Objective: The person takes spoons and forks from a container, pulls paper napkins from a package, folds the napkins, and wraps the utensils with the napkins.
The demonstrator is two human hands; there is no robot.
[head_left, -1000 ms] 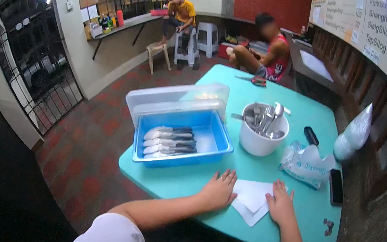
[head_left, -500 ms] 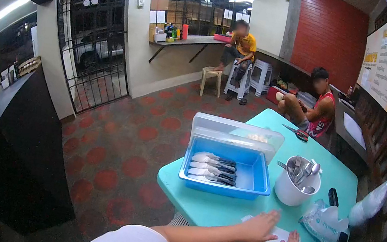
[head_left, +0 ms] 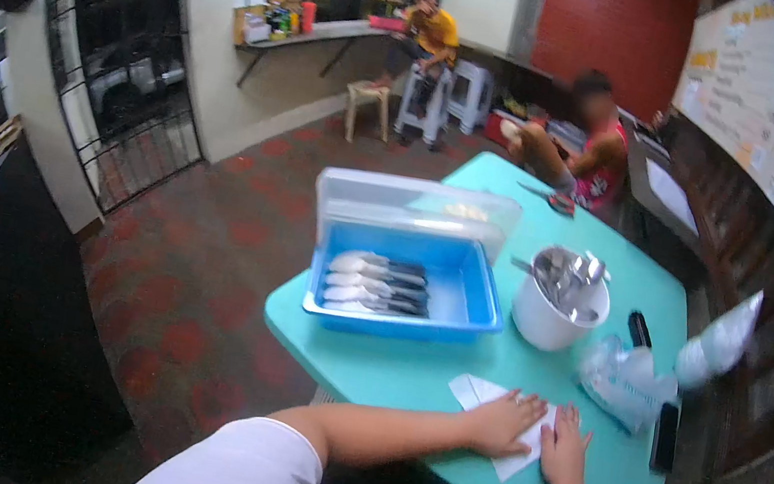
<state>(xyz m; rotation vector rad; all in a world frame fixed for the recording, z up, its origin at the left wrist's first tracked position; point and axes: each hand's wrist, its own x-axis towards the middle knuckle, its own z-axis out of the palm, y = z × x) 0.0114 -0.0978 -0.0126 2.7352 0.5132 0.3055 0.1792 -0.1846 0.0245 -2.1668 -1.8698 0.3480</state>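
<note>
A white paper napkin [head_left: 475,390] lies on the turquoise table, partly folded. My left hand [head_left: 505,424] rests flat on it with fingers stretched out. Close beside it, my right hand [head_left: 564,450] presses on the napkin's right edge, fingers spread. Both hands cover much of the paper. Beyond them sits a blue tray [head_left: 399,325] with a clear lid standing up at its back. Several dark-handled utensils wrapped in white napkins [head_left: 370,283] lie in a row inside. To the tray's right, a white bucket [head_left: 551,327] holds metal spoons and forks [head_left: 568,281].
On the table's right side are a plastic pack [head_left: 625,386], a black phone-like object [head_left: 666,438] and another small black object [head_left: 639,330]. Red-and-black scissors [head_left: 560,204] lie at the far end. Two people [head_left: 430,36] sit beyond the table, near plastic stools [head_left: 471,93].
The camera view has shifted, so the scene sits further left and higher. My left hand has come down flat on the napkin, nearer my right hand, and more of the napkin's left corner shows.
</note>
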